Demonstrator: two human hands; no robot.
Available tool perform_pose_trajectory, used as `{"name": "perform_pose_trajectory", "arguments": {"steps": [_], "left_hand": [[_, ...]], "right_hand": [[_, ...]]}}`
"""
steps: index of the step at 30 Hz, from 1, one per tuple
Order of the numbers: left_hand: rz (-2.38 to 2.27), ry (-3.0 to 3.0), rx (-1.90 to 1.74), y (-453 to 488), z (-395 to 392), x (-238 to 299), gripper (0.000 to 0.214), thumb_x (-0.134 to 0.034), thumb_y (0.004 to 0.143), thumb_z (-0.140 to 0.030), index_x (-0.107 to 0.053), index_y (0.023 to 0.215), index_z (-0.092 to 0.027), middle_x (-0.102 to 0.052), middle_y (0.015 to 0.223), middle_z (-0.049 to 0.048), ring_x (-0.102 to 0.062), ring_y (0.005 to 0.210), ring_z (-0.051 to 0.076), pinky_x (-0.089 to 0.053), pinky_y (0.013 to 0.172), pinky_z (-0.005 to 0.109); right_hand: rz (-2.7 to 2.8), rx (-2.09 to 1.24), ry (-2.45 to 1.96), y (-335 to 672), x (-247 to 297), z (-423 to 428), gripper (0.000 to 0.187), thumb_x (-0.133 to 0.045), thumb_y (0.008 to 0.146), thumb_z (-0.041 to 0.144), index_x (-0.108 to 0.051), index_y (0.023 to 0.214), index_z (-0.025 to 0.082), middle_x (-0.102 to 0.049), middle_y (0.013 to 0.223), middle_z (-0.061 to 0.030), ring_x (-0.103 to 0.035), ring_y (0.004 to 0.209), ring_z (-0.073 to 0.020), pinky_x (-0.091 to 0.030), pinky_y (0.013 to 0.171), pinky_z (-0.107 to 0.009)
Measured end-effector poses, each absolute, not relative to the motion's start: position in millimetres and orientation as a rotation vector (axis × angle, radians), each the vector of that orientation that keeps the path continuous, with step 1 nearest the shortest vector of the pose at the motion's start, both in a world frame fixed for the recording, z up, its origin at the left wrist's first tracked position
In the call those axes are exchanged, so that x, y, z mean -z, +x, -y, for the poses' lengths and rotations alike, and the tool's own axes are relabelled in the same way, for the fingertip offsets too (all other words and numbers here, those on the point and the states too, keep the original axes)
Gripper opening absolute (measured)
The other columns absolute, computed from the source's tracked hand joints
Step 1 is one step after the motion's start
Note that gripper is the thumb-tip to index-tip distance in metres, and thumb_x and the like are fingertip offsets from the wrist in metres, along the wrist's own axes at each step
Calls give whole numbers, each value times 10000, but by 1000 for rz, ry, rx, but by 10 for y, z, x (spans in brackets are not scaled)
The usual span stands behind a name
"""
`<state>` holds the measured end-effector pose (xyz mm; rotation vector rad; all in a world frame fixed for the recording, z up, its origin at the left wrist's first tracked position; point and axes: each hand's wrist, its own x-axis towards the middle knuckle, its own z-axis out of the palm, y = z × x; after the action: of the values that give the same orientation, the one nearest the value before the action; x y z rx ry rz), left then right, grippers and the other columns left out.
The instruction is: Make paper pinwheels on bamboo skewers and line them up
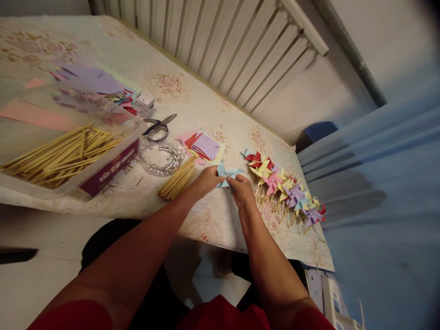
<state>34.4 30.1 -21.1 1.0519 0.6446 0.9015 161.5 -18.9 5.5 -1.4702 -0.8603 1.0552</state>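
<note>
A light blue paper pinwheel (222, 171) is held between my two hands above the table. My left hand (208, 179) pinches its left side, fingers closed on the paper. With thumb and fingers together, my right hand (242, 187) grips it near the middle. Whether a pin or stick is in it is hidden by my fingers. Left of my hands lies a bundle of thin wooden sticks (178, 178). Behind them is a stack of coloured paper pieces (205, 145). Finished pinwheels (275, 181) on sticks lie in a row to the right.
A clear plastic box (140, 133) of wooden sticks stands at left. Near it are a round dish (151, 166) of small shiny pins, dark-handled scissors (160, 126), a small white box (144, 103) and purple paper sheets (87, 79). A radiator (206, 41) and blue curtain (385, 192) border the flowered tablecloth (206, 222).
</note>
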Motion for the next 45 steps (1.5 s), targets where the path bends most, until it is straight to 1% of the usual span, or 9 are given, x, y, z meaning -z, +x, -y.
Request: {"name": "perform_pose_trajectory", "arguments": {"steps": [6,13,19,23,28,31,34,41,45], "left_hand": [[-590,968,-848,298,-282,169,344,-784,566,-317,-691,822,-107,-663,709,9,-567,656,136,-445,663,265],[-654,939,-764,267,-256,192,389,-804,578,-324,-710,887,-108,-695,735,22,-585,630,143,-444,631,266],[-676,1023,-769,154,-33,148,328,-778,620,-325,-695,861,-119,-702,776,15,-599,674,141,-462,680,263],[-707,948,-763,73,209,126,321,-779,625,-341,-688,858,-141,-704,787,19,-614,691,156,-488,683,275],[-760,806,-865,45,458,244,284,-776,630,-327,-668,872,-225,-720,831,16,-652,741,185,-544,727,312],[-797,716,-916,36,567,356,318,-837,560,-285,-653,808,-210,-705,775,-5,-640,689,151,-550,705,268],[-804,615,-984,18,648,423,374,-875,514,-223,-649,809,-174,-707,776,-2,-642,678,127,-555,696,232],[-863,548,-1083,31,783,372,379,-846,512,-92,-626,815,-150,-696,763,-4,-649,653,132,-586,620,241],[-907,537,-1126,69,842,325,327,-788,560,-28,-621,817,-140,-673,726,-5,-646,642,126,-599,611,239]], "right_hand": [[921,-1032,-1506,1648,-25,215,277,-780,566,381,-575,615,200,-541,568,57,-446,537,-97,-353,537,-235],[974,-1026,-1533,1649,9,276,239,-752,601,369,-583,623,202,-512,551,67,-406,506,-90,-314,504,-231],[971,-1095,-1483,1679,2,491,221,-741,621,364,-631,701,191,-592,605,49,-468,522,-97,-367,535,-233],[991,-840,-1621,1952,88,788,243,-691,668,353,-677,846,188,-650,673,20,-547,587,-137,-433,583,-260],[1347,-370,-1804,2428,355,1366,120,-551,780,264,-652,747,208,-626,662,-3,-560,636,-178,-439,647,-303],[1536,-118,-1802,2627,544,1724,172,-488,833,175,-656,816,202,-667,795,-47,-598,753,-189,-453,724,-303],[1661,61,-1778,2736,708,1955,199,-460,874,132,-643,827,196,-638,808,-64,-588,794,-195,-449,741,-296],[1635,86,-1661,2817,825,1996,191,-472,854,86,-604,793,209,-591,777,-47,-567,790,-193,-446,734,-291],[1612,11,-1599,2842,805,2021,190,-474,826,66,-593,788,209,-596,786,-44,-570,802,-189,-450,744,-289]]}}
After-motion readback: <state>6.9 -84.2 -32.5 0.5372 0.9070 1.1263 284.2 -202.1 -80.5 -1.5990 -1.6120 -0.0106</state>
